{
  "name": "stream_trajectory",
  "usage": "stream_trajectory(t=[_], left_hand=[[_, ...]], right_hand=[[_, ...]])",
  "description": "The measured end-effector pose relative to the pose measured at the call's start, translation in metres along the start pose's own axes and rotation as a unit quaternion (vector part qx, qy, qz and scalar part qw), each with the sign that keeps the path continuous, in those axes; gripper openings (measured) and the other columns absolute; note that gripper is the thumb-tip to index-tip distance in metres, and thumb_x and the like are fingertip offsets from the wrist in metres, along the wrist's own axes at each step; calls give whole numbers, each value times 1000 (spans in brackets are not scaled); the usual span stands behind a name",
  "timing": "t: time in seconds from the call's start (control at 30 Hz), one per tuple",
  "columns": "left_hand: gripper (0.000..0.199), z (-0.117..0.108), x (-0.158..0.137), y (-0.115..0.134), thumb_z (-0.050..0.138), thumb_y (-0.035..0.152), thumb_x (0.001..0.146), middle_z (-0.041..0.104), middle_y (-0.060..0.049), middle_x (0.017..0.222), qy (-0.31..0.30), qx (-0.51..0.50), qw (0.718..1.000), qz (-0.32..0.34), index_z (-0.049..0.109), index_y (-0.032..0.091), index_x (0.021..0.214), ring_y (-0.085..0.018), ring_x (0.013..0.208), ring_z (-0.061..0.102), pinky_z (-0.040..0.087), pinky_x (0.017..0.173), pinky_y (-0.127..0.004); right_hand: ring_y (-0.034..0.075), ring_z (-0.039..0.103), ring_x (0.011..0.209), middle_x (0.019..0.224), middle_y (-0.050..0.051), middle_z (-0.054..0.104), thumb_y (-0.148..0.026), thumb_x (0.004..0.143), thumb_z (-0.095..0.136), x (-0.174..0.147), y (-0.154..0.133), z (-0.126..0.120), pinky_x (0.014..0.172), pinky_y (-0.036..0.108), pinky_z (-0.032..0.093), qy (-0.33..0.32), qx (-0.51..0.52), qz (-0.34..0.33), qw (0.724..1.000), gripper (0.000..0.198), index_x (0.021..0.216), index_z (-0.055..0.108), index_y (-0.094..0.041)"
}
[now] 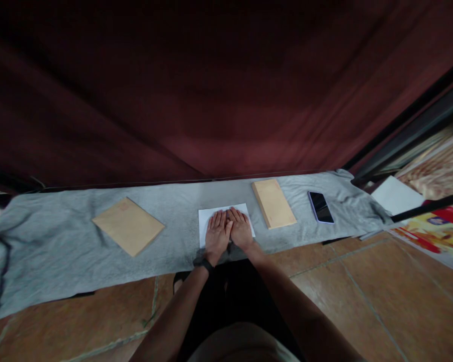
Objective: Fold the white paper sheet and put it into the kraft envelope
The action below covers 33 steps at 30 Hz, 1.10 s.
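Note:
Both hands lie flat on a white sheet of paper (203, 219) in front of me. My left hand (217, 235) has its fingers stretched out, pointing away from me, with a dark band on the wrist. Close beside it, my right hand (240, 229) rests with its fingers extended too, the two thumbs meeting in the middle. Most of the paper's near half is hidden under the hands. To the right lies a stack of brown envelopes (275, 202). On the left, a brown envelope (128, 225) sits at an angle.
A grey cloth (60, 251) covers the long narrow surface. A phone (321, 206) lies right of the envelope stack. Behind rises a dark red curtain (226, 146). At far right are a dark metal frame (418, 130) and a colourful printed box (437, 231). Tiled floor (399, 281) shows below.

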<state>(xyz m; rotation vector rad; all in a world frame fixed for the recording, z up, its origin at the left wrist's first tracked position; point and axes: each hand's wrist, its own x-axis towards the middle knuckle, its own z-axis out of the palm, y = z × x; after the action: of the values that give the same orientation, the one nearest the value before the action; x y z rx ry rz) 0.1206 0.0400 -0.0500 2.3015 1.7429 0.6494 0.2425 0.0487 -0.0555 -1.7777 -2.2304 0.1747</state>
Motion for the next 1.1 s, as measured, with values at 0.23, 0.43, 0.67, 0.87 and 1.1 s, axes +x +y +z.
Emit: stream_trajectory(t=[0.23,0.43,0.67,0.87,1.1], left_hand=[[59,-6,-5,-23,32,40,102,38,-13,159,-20,62,998,-8,38,11,153,-26,151,28,22,124,-48],[64,-16,-12,-43,32,43,101,34,-17,160,-10,74,996,-57,34,6,154,-27,152,24,21,124,-47],[65,-21,-22,-55,33,42,100,35,-19,159,29,71,992,-105,32,7,155,-29,151,28,20,123,-52],[62,-32,-34,-60,38,39,98,40,-21,156,56,33,991,-120,38,6,151,-32,149,32,21,122,-54],[55,-48,-36,-45,63,36,85,68,-15,124,63,-276,929,-238,55,15,135,-28,111,67,54,95,-42]], right_hand=[[28,35,147,159,13,37,-34,104,40,7,12,3,120,49,24,28,7,21,999,50,152,42,-18],[29,32,148,161,15,34,-40,105,37,4,26,4,120,49,22,43,7,45,998,55,153,39,-14],[31,33,147,160,16,35,-42,105,35,-6,41,-1,121,49,23,45,-17,58,997,60,154,35,-9],[30,33,148,159,18,35,-37,105,36,-18,47,-11,120,50,27,80,-13,68,994,57,153,37,-7],[28,29,150,161,15,33,-32,103,42,-53,11,-13,122,52,24,74,29,-35,996,53,152,39,-12]])
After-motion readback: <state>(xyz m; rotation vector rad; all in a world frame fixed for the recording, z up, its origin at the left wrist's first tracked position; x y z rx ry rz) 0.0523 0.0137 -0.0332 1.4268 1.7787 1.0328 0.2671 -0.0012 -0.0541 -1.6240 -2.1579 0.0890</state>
